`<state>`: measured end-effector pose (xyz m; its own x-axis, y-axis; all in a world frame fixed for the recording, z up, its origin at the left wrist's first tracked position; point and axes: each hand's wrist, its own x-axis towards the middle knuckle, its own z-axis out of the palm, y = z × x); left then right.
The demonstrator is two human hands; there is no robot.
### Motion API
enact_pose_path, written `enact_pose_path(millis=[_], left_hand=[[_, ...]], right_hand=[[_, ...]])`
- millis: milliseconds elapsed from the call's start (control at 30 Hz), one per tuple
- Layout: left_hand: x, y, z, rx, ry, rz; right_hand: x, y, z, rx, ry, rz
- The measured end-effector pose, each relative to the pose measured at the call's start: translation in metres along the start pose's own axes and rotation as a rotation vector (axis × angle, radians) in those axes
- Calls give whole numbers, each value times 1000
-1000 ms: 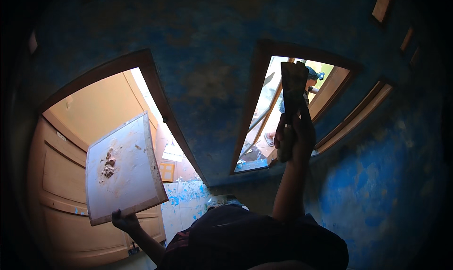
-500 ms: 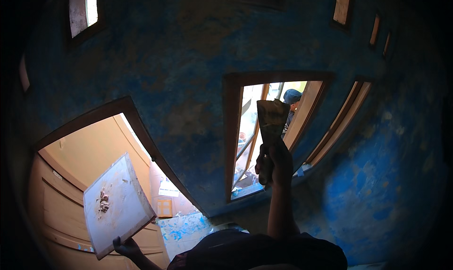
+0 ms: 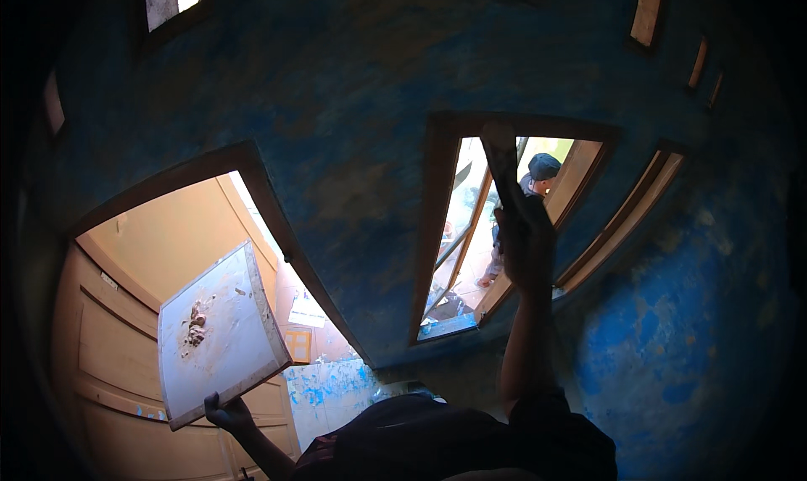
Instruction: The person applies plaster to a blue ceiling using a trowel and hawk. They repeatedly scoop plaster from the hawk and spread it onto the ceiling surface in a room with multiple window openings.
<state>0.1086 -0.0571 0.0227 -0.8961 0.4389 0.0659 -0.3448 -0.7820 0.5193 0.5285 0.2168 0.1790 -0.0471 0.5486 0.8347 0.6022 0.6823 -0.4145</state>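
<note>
Turned since half a second ago, the scraper (image 3: 502, 163) has swung from showing its broad face to showing a narrow one, while the person beyond the window (image 3: 456, 323) has come more fully into view. Largest of all is the patchy, dark blue wall (image 3: 353, 254), which fills most of the scene and runs brighter toward 4 o'clock. Between 8 and 9 o'clock stands a brown panelled door (image 3: 113, 334), beside an open doorway. The window, framed in dark wood, lies at 3 o'clock, with that other person (image 3: 538, 183) seen through it at 2 o'clock, wearing a dark head covering. At 8 o'clock a white board (image 3: 239, 346) is held tilted, clear of the floor. The scraper is at 2 o'clock, blade upward across the window; whether its tip touches the frame cannot be told. Both hands are well apart: the right hand (image 3: 528, 244), at 3 o'clock, is clamped around the scraper's handle, and the left hand (image 3: 229, 414), between 7 and 8 o'clock, grips the board's lower edge. Smallest is a crumbly heap (image 3: 196, 325) on the board's face.
</note>
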Motion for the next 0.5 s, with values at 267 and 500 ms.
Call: enact_pose_path(millis=[267, 500], left_hand=[[-3, -8, 14, 60, 79, 67], [0, -18, 19, 22, 163, 77]], right_hand=[[108, 33, 14, -285, 58, -339], [138, 51, 20, -544, 3, -372]])
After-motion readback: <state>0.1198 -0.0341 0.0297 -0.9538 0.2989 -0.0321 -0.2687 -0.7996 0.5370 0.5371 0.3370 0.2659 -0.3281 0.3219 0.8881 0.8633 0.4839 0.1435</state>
